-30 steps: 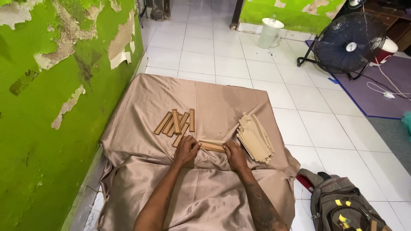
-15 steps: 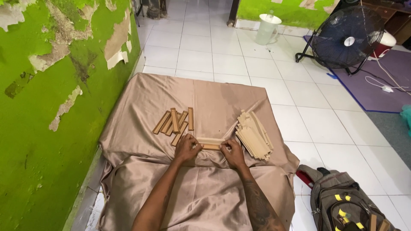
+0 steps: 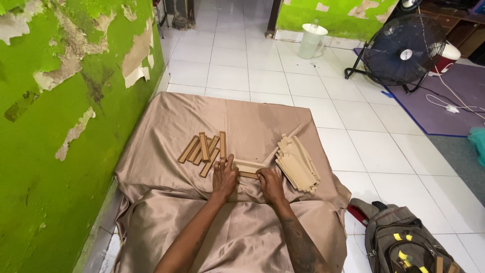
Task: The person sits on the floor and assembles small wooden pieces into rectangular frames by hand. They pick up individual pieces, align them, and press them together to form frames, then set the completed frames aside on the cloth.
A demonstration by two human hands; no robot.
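Observation:
My left hand [image 3: 224,178] and my right hand [image 3: 271,184] rest side by side on a small flat cardboard piece [image 3: 247,168] lying on a tan satin cloth [image 3: 166,151]. Both hands press or grip its near edge, fingers curled over it. Left of my left hand lies a loose cluster of several short cardboard strips [image 3: 203,148]. Right of my right hand sits a fanned stack of longer cardboard strips [image 3: 297,163]. A thin strip runs diagonally from the held piece toward the cloth's far right.
A green wall with peeling paint [image 3: 60,126] borders the cloth on the left. White floor tiles [image 3: 262,76] lie beyond. A backpack [image 3: 404,237] sits at the lower right, a black floor fan [image 3: 401,50] and a white bucket [image 3: 310,41] stand farther back.
Both hands have stayed on the small cardboard piece, shifting only slightly. The view has tilted a little; the piles have not moved.

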